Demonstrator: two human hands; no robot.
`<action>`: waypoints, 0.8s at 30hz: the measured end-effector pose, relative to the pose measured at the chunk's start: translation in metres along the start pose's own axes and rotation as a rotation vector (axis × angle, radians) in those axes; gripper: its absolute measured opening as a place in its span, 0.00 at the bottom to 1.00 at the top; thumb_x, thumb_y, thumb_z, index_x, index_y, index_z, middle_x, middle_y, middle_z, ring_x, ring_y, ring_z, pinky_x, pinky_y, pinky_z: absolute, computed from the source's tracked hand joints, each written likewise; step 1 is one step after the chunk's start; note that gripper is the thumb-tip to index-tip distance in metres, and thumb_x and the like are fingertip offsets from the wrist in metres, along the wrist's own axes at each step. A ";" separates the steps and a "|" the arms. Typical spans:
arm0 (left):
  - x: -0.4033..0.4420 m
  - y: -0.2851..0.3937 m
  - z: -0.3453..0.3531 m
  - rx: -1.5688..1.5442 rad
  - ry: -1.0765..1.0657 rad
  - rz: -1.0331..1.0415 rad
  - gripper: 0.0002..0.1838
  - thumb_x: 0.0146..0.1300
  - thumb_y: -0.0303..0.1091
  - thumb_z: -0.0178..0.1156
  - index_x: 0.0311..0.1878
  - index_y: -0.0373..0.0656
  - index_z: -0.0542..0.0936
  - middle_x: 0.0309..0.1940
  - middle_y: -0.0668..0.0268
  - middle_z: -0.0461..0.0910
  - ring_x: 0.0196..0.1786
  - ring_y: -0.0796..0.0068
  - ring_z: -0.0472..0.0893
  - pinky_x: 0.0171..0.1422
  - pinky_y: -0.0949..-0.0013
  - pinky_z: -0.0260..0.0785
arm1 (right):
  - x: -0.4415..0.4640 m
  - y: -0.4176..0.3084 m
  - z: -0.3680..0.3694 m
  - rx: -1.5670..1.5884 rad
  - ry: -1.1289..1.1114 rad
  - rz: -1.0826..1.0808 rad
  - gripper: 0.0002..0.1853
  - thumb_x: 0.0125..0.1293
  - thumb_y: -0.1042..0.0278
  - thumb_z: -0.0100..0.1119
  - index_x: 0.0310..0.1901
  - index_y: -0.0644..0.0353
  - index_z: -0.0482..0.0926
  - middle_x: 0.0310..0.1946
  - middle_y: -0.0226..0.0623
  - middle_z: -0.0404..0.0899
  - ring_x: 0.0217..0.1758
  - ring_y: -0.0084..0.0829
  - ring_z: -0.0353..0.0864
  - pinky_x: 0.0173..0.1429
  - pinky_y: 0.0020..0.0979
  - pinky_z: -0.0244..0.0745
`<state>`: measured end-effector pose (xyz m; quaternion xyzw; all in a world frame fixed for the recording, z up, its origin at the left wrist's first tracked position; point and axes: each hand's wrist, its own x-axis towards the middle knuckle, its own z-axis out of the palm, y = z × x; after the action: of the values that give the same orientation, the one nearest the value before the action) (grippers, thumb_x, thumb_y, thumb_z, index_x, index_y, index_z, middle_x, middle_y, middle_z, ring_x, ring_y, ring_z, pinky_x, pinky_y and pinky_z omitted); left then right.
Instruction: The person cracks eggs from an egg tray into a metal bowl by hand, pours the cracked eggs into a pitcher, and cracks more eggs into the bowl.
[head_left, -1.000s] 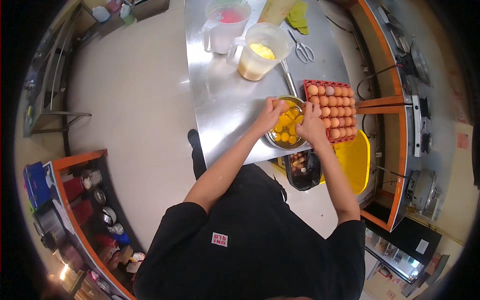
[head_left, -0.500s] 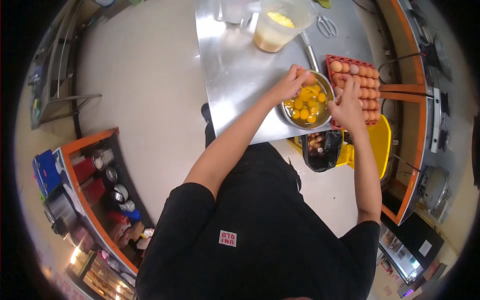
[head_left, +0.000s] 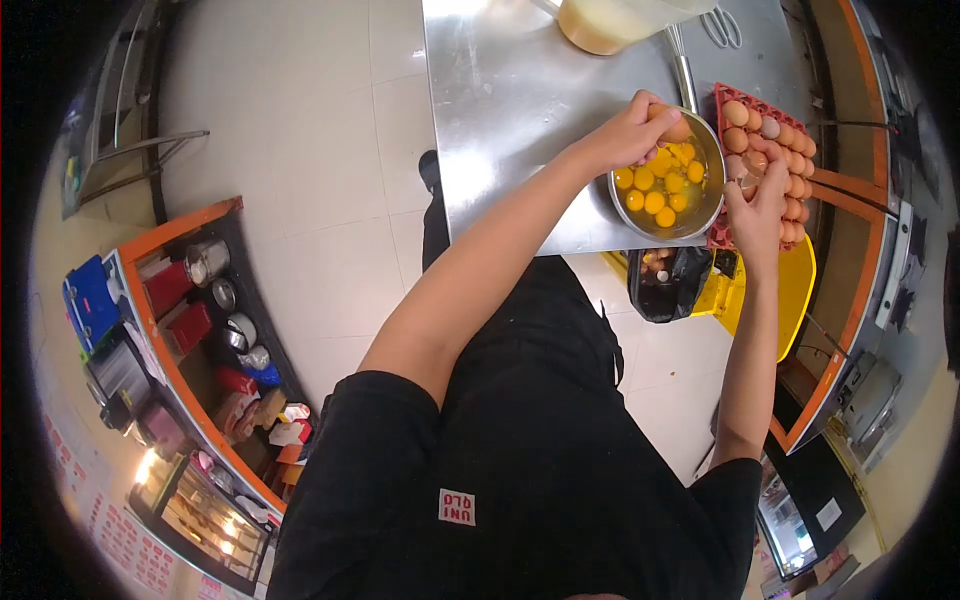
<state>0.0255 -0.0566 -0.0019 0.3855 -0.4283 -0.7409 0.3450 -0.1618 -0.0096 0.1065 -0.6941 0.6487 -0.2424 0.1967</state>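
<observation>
A metal bowl [head_left: 622, 213] near the table's front edge holds several whole yolks [head_left: 655, 203] in clear egg white. My left hand [head_left: 632, 133] is closed around a brown egg [head_left: 671, 125] at the far rim of the bowl. My right hand [head_left: 757, 205] is between the bowl and the red egg tray [head_left: 722, 100]. Its fingers curl around a pale, glossy piece that looks like broken eggshell [head_left: 742, 172]; the hand partly hides it. Rows of brown eggs [head_left: 786, 134] fill much of the tray.
A whisk [head_left: 685, 80] lies beyond the bowl, near scissors [head_left: 721, 28]. A plastic jug [head_left: 600, 30] with pale contents stands at the back of the steel table [head_left: 500, 120]. Below the front edge hangs a black-lined bin [head_left: 665, 300] with eggshells, beside a yellow lid [head_left: 790, 300].
The view has shifted, so the table and its things appear farther right and higher. My left hand still holds the egg at the bowl. My right hand's fingers now curl around the shell by the tray.
</observation>
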 end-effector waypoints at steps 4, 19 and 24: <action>0.000 -0.006 0.000 -0.010 0.005 0.015 0.25 0.76 0.55 0.48 0.58 0.41 0.64 0.30 0.67 0.73 0.26 0.82 0.71 0.30 0.76 0.68 | -0.004 0.007 0.013 -0.070 0.019 -0.032 0.30 0.55 0.75 0.59 0.61 0.63 0.63 0.55 0.50 0.67 0.62 0.47 0.67 0.68 0.41 0.63; 0.002 -0.004 0.001 0.057 -0.026 0.003 0.26 0.75 0.56 0.48 0.57 0.41 0.64 0.31 0.65 0.73 0.27 0.82 0.72 0.31 0.75 0.68 | -0.116 0.092 -0.058 0.066 -0.114 0.543 0.22 0.63 0.69 0.65 0.57 0.60 0.73 0.47 0.39 0.76 0.45 0.29 0.77 0.45 0.28 0.77; 0.007 -0.004 0.001 0.057 -0.039 -0.038 0.26 0.74 0.55 0.50 0.57 0.39 0.63 0.32 0.63 0.75 0.27 0.81 0.73 0.30 0.74 0.70 | -0.164 0.109 -0.069 0.003 -0.111 0.792 0.27 0.65 0.64 0.66 0.63 0.62 0.71 0.54 0.41 0.75 0.44 0.27 0.79 0.36 0.28 0.80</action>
<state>0.0207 -0.0602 -0.0073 0.3887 -0.4486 -0.7420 0.3115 -0.2970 0.1473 0.0852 -0.4021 0.8542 -0.1107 0.3106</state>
